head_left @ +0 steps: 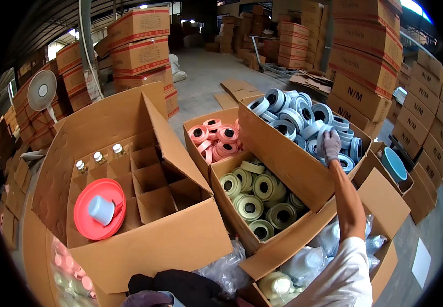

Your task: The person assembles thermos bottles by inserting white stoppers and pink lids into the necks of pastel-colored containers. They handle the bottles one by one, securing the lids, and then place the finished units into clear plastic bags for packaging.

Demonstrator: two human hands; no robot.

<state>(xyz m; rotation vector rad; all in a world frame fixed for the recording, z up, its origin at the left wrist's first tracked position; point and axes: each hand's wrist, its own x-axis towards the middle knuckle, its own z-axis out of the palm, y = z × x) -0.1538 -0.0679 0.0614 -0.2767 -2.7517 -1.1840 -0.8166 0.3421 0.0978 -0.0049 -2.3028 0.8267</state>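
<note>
My right hand (330, 145), in a grey glove, reaches into a carton of light blue ring-shaped plastic parts (292, 118). Its fingers are closed on one light blue plastic ring (324, 131) at the top of the heap. At the lower edge, a greyish-purple patch looks like my gloved left hand (147, 299), beside a light blue rim; its fingers are hidden. To the left, a divided carton (150, 245) holds several white-capped bottles (99, 157) in its far cells. A red plate-like disc (86, 210) with a light blue cup (101, 210) rests on its dividers.
Cartons of pink rings (226, 134) and pale green rings (249, 207) adjoin the blue ones. Bagged plastic parts (305, 261) fill a carton under my right arm. A blue basin (394, 165) stands at right. Stacked cartons (142, 46) and a fan (42, 90) stand farther off.
</note>
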